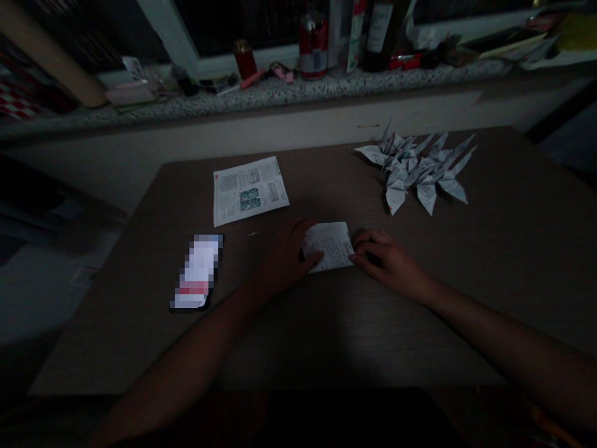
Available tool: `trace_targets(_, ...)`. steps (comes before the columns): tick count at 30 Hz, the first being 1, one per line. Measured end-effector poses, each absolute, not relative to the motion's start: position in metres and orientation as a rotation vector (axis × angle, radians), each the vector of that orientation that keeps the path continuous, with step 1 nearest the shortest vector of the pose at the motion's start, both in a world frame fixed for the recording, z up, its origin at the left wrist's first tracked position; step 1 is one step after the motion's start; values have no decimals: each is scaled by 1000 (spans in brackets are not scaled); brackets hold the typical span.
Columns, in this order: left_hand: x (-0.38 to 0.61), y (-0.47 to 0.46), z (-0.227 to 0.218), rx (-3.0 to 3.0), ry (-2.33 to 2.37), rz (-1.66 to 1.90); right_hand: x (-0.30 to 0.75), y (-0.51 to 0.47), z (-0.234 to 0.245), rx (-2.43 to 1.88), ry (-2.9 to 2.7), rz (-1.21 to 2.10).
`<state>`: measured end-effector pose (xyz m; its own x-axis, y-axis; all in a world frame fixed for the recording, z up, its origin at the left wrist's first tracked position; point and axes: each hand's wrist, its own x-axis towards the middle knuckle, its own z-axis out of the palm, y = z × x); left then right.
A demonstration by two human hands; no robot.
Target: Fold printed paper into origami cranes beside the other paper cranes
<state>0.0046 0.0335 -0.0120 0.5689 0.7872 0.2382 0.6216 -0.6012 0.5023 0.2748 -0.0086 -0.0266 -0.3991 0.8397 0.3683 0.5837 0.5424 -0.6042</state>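
A small folded square of printed paper (329, 247) lies on the wooden table (326, 339) between my hands. My left hand (284, 256) rests on the tabletop, its fingertips pinching the paper's left edge. My right hand (385, 262) holds the opposite edge with curled fingers. Beyond them lies a heap of several folded paper cranes (413, 171), made from similar printed paper. A flat printed sheet (249, 190) with a blue-green picture lies to the far left of the folded paper. The paper's underside is hidden.
A phone (196, 272) with a blurred screen lies left of my left hand. Behind the table, a speckled stone sill (261, 93) holds cans, bottles (379, 31), and small clutter. The table's back and left edges bound the work surface.
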Motion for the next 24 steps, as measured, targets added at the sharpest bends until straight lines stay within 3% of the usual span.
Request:
trace_targets(8, 2, 38, -20, 2514, 1121, 457, 275, -10, -22, -1219, -2094, 522)
trace_targets(24, 8, 32, -19, 2469, 1195, 441, 276, -11, -25, -1109, -2144, 497)
